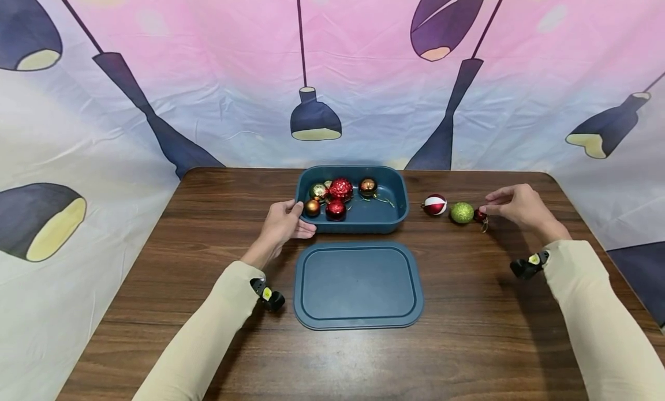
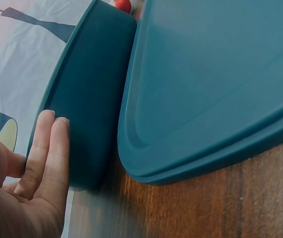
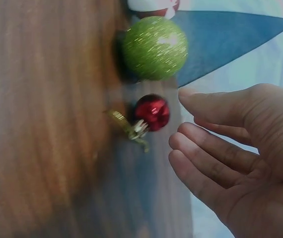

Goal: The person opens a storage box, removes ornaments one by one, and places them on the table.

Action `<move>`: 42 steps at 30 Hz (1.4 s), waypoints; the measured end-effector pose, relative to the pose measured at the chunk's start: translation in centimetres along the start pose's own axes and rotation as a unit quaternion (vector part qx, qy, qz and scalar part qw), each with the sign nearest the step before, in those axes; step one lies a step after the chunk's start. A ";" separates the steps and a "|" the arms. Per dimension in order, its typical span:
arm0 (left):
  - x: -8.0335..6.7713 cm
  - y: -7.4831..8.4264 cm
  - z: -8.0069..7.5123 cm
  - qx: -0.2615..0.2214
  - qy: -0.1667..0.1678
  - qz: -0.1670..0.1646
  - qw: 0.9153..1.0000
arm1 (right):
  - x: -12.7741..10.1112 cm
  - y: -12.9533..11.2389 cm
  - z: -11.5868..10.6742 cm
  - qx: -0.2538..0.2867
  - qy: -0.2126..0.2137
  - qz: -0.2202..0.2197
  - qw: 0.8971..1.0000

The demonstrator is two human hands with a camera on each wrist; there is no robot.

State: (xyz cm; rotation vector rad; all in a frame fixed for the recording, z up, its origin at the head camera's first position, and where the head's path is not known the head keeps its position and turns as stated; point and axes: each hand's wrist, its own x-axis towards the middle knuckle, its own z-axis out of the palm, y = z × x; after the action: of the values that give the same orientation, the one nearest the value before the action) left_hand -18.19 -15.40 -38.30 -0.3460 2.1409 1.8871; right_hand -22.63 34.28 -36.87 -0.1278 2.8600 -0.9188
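My left hand (image 1: 283, 223) holds the near left corner of a deep blue box (image 1: 358, 228). Its thumb is at the rim, and two straight fingers (image 2: 55, 153) lie along the outer wall. Inside the box are several Christmas baubles, among them a rough red bauble (image 1: 341, 188), a shiny red bauble (image 1: 335, 210) and a bronze bauble (image 1: 367, 186). On the right, my right hand (image 1: 525, 208) reaches toward a small red bauble (image 3: 153, 113) with a gold string. In the right wrist view, thumb and fingers are spread apart beside it, holding nothing.
A green glitter bauble (image 1: 461, 213) and a red-and-white bauble (image 1: 434, 205) lie between the small red one and the box. The flat blue lid (image 1: 359, 285) lies in front of the box on the wooden table (image 1: 467, 343). A printed cloth (image 1: 249, 60) hangs behind.
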 end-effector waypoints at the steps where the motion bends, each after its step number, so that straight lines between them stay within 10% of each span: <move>1: 0.0 0.0 0.0 0.000 0.000 0.001 1.000 | 0.1 -0.2 -0.1 -0.005 0.004 -0.004 1.000; 42: 0.1 -0.3 0.1 -0.002 0.003 0.010 1.000 | 4.9 -15.4 5.3 0.054 -0.054 -0.165 0.983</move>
State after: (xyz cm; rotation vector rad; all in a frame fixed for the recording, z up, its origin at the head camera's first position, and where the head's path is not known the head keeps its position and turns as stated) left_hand -18.21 -15.37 -38.62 -0.3343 2.1533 1.9030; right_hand -26.03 18.16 -32.58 -0.6344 2.7273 -1.0833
